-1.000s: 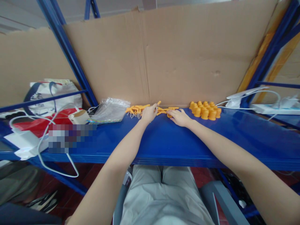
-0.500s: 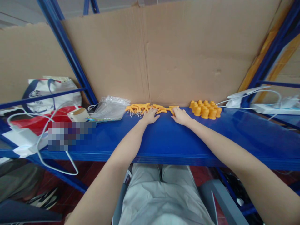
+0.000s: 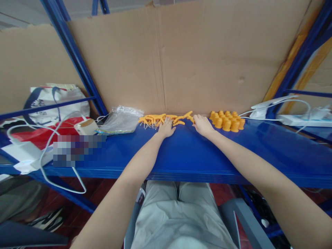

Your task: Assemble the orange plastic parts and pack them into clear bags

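Orange branched pieces (image 3: 150,119), several with small metal chains (image 3: 149,126), lie in a row along the back of the blue shelf. My left hand (image 3: 167,129) rests flat over the right part of this row, its fingers stretched out and touching the pieces. Further right, my right hand (image 3: 203,126) has its fingers curled at one orange branched piece (image 3: 188,115), which sticks up at an angle to the left of the fingertips. Its lower end is hidden by the hand. Just beyond that hand stands a tight group of orange cup-shaped pieces (image 3: 226,122).
Clear plastic bags (image 3: 121,121) lie left of the row. Farther left are a white charger (image 3: 24,152), cables, a red bag (image 3: 52,131) and a tote bag (image 3: 59,103). A cardboard sheet (image 3: 207,58) backs the blue shelf (image 3: 189,155). A power strip (image 3: 298,120) sits at right.
My left hand has let go of an orange piece and flattened onto the row. My right hand has shifted slightly right, and the piece at its fingers now angles upward.
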Demonstrator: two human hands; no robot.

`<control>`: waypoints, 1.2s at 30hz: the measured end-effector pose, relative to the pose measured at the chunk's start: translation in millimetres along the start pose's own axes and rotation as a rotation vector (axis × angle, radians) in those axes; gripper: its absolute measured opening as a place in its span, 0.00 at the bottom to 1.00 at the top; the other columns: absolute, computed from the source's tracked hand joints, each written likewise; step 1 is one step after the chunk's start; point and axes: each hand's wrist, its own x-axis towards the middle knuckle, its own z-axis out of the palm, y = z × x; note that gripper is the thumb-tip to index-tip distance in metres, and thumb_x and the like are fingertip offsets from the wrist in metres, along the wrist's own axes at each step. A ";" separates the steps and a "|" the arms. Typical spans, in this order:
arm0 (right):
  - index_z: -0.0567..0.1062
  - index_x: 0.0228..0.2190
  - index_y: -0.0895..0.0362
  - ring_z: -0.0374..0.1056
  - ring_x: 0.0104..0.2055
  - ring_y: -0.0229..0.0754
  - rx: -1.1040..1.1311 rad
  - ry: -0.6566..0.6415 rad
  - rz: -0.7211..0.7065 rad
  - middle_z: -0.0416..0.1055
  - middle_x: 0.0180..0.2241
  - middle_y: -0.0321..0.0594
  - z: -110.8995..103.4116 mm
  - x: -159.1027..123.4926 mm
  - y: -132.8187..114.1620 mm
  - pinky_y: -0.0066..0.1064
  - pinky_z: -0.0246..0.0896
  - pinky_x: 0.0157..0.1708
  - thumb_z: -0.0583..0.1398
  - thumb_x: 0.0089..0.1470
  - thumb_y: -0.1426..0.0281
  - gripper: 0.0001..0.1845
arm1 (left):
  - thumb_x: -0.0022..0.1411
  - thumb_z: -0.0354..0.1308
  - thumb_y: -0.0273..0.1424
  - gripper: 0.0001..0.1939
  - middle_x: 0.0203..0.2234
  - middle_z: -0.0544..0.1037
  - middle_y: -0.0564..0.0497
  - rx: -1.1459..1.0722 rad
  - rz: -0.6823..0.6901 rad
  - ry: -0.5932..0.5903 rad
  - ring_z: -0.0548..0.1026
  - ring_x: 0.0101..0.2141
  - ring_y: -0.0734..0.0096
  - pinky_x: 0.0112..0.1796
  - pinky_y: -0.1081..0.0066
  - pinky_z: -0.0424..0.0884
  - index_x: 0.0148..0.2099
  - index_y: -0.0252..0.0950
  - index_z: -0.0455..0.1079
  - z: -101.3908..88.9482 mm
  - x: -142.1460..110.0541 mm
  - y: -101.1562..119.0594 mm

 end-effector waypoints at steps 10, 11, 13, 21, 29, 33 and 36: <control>0.68 0.47 0.62 0.66 0.46 0.56 -0.022 0.077 -0.027 0.71 0.44 0.57 -9.2 -1.1 3.5 0.40 0.55 0.42 0.52 0.61 0.75 0.13 | 0.67 0.49 0.28 0.26 0.67 0.57 0.35 -0.033 0.097 0.145 0.53 0.68 0.51 0.63 0.43 0.54 0.66 0.33 0.59 -8.5 -2.8 4.7; 0.68 0.47 0.62 0.65 0.46 0.56 -0.023 0.077 -0.052 0.71 0.44 0.57 -9.4 -1.2 3.5 0.40 0.55 0.42 0.51 0.61 0.75 0.13 | 0.67 0.48 0.27 0.27 0.68 0.57 0.36 -0.039 0.133 0.193 0.53 0.68 0.52 0.63 0.44 0.53 0.68 0.34 0.57 -11.8 -3.4 6.7; 0.69 0.46 0.61 0.65 0.46 0.55 -0.019 0.077 -0.133 0.71 0.45 0.56 -9.1 -0.6 3.8 0.40 0.55 0.43 0.50 0.62 0.76 0.13 | 0.67 0.46 0.24 0.29 0.69 0.55 0.38 -0.044 0.203 0.268 0.51 0.68 0.55 0.64 0.47 0.52 0.69 0.35 0.53 -18.0 -4.7 10.7; 0.69 0.47 0.58 0.62 0.52 0.51 0.095 0.158 -0.416 0.68 0.52 0.54 -3.2 3.4 4.4 0.42 0.57 0.50 0.45 0.63 0.78 0.18 | 0.68 0.43 0.21 0.20 0.56 0.74 0.41 -0.009 0.392 0.275 0.64 0.63 0.61 0.65 0.48 0.51 0.57 0.35 0.67 -18.9 0.7 13.1; 0.70 0.46 0.62 0.67 0.47 0.54 0.071 0.124 -0.335 0.73 0.44 0.56 -8.4 -0.9 4.7 0.42 0.54 0.48 0.50 0.64 0.69 0.14 | 0.68 0.48 0.27 0.11 0.38 0.79 0.45 0.034 0.520 0.274 0.77 0.44 0.62 0.62 0.50 0.58 0.45 0.34 0.72 -19.1 -0.9 24.2; 0.69 0.52 0.62 0.67 0.51 0.54 0.079 0.116 -0.347 0.74 0.49 0.56 -10.6 -1.5 0.1 0.42 0.50 0.51 0.49 0.66 0.68 0.18 | 0.68 0.48 0.28 0.11 0.36 0.79 0.45 0.037 0.539 0.284 0.76 0.43 0.62 0.59 0.52 0.61 0.41 0.35 0.72 -23.7 -4.2 29.8; 0.70 0.53 0.62 0.67 0.51 0.53 0.036 0.079 -0.351 0.75 0.49 0.55 -10.7 -1.1 -3.1 0.41 0.48 0.51 0.49 0.66 0.69 0.18 | 0.68 0.47 0.28 0.12 0.36 0.79 0.43 0.047 0.545 0.254 0.76 0.42 0.60 0.55 0.54 0.65 0.40 0.34 0.72 -25.6 -5.1 30.1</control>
